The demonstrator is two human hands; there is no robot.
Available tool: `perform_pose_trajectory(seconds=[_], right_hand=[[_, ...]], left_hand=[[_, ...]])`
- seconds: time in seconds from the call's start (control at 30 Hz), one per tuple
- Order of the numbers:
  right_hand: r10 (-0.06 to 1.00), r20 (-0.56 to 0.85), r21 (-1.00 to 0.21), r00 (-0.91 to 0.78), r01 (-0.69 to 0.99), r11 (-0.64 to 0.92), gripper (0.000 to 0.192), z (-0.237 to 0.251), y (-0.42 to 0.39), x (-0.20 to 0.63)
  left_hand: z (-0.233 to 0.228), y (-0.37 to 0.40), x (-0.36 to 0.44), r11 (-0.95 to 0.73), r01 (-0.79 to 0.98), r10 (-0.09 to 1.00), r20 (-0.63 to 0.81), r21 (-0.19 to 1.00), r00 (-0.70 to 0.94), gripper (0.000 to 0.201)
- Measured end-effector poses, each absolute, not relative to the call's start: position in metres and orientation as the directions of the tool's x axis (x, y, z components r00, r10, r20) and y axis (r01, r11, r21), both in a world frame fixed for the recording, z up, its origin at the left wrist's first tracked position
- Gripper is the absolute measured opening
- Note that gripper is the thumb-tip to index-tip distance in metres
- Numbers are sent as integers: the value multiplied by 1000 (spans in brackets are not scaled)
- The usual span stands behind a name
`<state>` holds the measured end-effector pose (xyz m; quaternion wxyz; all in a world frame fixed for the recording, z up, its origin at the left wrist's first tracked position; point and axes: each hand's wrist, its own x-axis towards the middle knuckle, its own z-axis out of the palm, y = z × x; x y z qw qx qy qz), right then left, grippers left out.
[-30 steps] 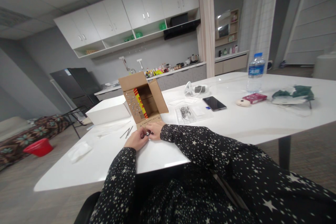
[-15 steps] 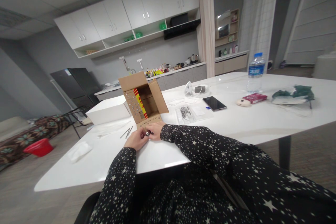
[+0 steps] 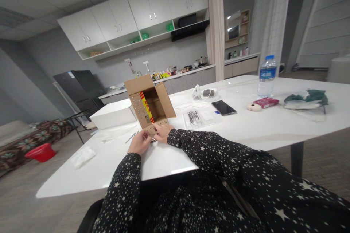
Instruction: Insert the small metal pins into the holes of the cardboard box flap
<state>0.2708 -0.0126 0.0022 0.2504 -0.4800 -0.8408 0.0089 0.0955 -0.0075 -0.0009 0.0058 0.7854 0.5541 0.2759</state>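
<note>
Small metal piece [image 3: 153, 139]: dark and slim, lying between the two hands on the worktop [image 3: 246, 123], just in front of the box's lower flap; too small to identify or to tell its long axis.
Left hand [image 3: 139, 142]: on the near-left side of the piece, fingers curled in toward it; whether they pinch it cannot be told.
Right hand [image 3: 163, 133]: on the right side, fingers reaching forward onto the perforated flap, their grip likewise unclear.
Nearer hand: both touch or nearly touch the piece; neither is clearly closer.
Cardboard box [image 3: 149, 103]: open toward the person, directly beyond the hands, flap studded with small holes.
Loose pins [image 3: 131, 137]: left of the left hand, lying slantwise.
Clear packet [image 3: 193, 117]: right of the box, apart from the hands.
</note>
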Motion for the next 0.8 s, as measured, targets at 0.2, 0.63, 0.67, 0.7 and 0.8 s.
perform_pose_trajectory(seconds=[0.2,0.63,0.67,0.7,0.8], right_hand=[[839,420,-273,-345,834,479,28,6,-17,272],[795,351,-163,-496,803,573,29,-8,-7,263],[791,346,-156,-504,801,578,29,-8,-6,263],[788,344,-151,-510,799,582,30,-9,-6,263],[781,347,-143,-519,794,590,30,-8,-6,263]], left_hand=[[1,-5,90,-381,813,841,530,440,108,25],[7,-8,90,-396,757,719,688,520,-97,26],[7,-8,89,-391,758,718,688,522,-103,26],[7,-7,89,-386,760,720,686,523,-106,26],[6,-6,89,-384,760,726,680,525,-104,25]])
